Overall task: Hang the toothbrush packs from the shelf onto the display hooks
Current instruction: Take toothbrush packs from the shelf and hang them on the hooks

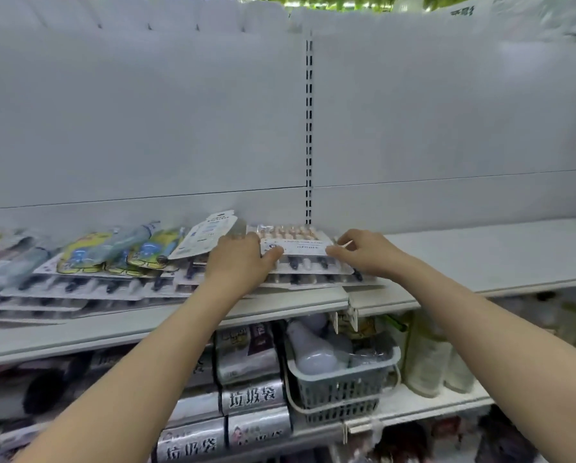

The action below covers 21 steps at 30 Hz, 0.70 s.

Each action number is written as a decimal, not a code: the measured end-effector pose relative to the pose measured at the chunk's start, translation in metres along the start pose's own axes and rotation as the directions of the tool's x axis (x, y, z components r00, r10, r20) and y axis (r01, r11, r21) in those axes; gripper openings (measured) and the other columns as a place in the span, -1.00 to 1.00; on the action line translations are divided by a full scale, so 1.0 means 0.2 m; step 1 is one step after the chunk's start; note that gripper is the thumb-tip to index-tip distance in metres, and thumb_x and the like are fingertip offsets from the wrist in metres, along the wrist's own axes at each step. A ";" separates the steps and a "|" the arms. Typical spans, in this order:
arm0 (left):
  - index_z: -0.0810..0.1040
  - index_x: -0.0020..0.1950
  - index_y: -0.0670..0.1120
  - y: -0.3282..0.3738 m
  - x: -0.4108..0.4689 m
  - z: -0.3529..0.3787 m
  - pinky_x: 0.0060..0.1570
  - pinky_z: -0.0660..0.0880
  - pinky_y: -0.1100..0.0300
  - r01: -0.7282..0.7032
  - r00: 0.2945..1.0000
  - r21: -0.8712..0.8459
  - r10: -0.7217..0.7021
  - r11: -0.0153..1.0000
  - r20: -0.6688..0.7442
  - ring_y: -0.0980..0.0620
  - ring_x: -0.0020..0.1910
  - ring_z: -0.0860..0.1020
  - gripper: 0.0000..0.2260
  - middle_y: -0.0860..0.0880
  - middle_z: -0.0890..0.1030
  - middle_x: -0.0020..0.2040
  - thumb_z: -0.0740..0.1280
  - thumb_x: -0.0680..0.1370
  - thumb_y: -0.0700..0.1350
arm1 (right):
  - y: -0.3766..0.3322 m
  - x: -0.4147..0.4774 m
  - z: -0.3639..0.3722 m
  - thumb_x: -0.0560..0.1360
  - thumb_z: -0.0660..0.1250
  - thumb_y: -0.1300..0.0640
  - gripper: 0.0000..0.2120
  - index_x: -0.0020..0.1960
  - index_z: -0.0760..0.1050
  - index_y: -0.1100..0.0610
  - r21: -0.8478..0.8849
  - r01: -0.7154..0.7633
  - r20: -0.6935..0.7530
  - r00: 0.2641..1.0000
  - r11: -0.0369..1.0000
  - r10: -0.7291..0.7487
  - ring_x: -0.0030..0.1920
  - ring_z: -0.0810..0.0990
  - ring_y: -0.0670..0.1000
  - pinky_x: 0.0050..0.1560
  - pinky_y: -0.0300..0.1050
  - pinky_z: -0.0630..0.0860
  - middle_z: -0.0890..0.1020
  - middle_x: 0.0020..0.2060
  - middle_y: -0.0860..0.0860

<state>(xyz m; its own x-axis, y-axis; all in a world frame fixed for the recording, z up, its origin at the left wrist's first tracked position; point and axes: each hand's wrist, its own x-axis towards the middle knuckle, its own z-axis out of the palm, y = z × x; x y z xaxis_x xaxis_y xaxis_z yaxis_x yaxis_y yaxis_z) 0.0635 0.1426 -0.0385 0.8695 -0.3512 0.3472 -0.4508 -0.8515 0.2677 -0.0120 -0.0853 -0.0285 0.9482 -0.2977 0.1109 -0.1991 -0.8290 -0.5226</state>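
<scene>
Top toothbrush pack point(296, 246) lies flat on a stack of like packs point(112, 290) on the white metal shelf point(480, 259). Left hand point(238, 259) grips its left end, thumb on the label; right hand point(363, 250) pinches its right end.

Step judged: pick-up. Next calls for lifting clear and finding a hook; none in view.

Pack is clear ribbed blister on stiff glossy card.

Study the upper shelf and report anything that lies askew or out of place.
The toothbrush packs lie fanned in loose, overlapping heaps on the shelf, edges out of line. One white pack lies tilted over its neighbours, beside the left hand. That hand and the right hand grip the top pack of the nearest heap.
</scene>
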 end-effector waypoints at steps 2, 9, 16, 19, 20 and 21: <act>0.52 0.25 -0.11 0.01 0.00 0.03 0.16 0.46 -0.02 0.008 1.000 0.018 -0.007 1.000 -0.022 -0.18 0.32 0.42 -0.46 -0.15 0.60 0.16 0.13 0.59 0.32 | -0.01 0.04 0.01 0.55 0.27 -0.28 -0.41 0.42 0.40 0.07 0.010 0.001 0.012 1.000 1.000 -0.001 0.13 0.55 0.07 0.12 -0.03 0.49 0.56 0.29 0.06; 0.50 0.29 -0.09 0.03 -0.02 0.06 0.21 0.45 -0.05 -0.004 0.997 -0.096 -0.003 0.995 -0.077 -0.20 0.30 0.43 -0.45 -0.18 0.61 0.14 0.18 0.57 0.32 | -0.06 0.13 0.03 0.51 0.37 -0.25 -0.27 0.51 0.29 0.16 0.105 -0.067 0.050 0.997 0.992 0.062 0.25 0.46 0.11 0.12 -0.06 0.37 0.43 0.42 0.10; 0.45 0.36 -0.05 0.05 0.03 0.05 0.12 0.49 0.01 -0.032 0.996 -0.160 0.019 0.987 -0.083 -0.16 0.22 0.54 -0.44 -0.11 0.67 0.11 0.17 0.57 0.33 | 0.00 0.20 -0.10 0.27 0.66 -0.04 -0.29 0.23 0.44 0.28 0.444 -0.345 0.105 0.937 0.827 0.334 -0.15 0.51 0.07 -0.20 -0.05 0.44 0.54 -0.07 0.09; 0.44 0.38 -0.04 0.05 0.07 0.01 0.11 0.50 0.01 -0.029 0.997 -0.160 0.016 0.987 -0.082 -0.14 0.21 0.56 -0.44 -0.10 0.65 0.14 0.17 0.57 0.33 | 0.00 0.22 -0.15 0.10 0.73 0.17 -0.36 0.09 0.55 0.29 0.641 -0.368 0.206 0.928 0.673 0.311 -0.19 0.62 -0.01 -0.06 -0.20 0.56 0.72 -0.08 0.15; 0.45 0.37 -0.04 0.04 0.09 -0.01 0.10 0.51 0.00 -0.034 0.994 -0.181 0.014 0.983 -0.109 -0.12 0.20 0.56 -0.44 -0.07 0.66 0.12 0.18 0.57 0.33 | 0.02 0.24 -0.16 0.10 0.73 0.21 -0.35 0.12 0.57 0.28 0.672 -0.369 0.226 0.928 0.642 0.297 -0.09 0.65 0.00 0.12 -0.12 0.58 0.73 -0.02 0.18; 0.45 0.35 -0.03 0.03 0.11 -0.02 0.08 0.51 0.00 -0.039 0.988 -0.211 0.006 0.977 -0.153 -0.10 0.20 0.55 -0.46 -0.05 0.66 0.09 0.21 0.56 0.33 | 0.01 0.23 -0.17 0.20 0.68 0.26 -0.44 0.14 0.57 0.26 0.702 -0.350 0.224 0.935 0.620 0.275 -0.03 0.69 0.04 0.18 -0.02 0.59 0.72 0.00 0.19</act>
<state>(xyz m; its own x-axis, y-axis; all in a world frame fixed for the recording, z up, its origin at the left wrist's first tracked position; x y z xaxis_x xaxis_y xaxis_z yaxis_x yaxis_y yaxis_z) 0.0783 0.1321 -0.0253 0.8257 -0.2931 0.4819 -0.5167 -0.7359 0.4376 0.0230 -0.1163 0.0047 0.8872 -0.4004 -0.2292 -0.2820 -0.0774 -0.9563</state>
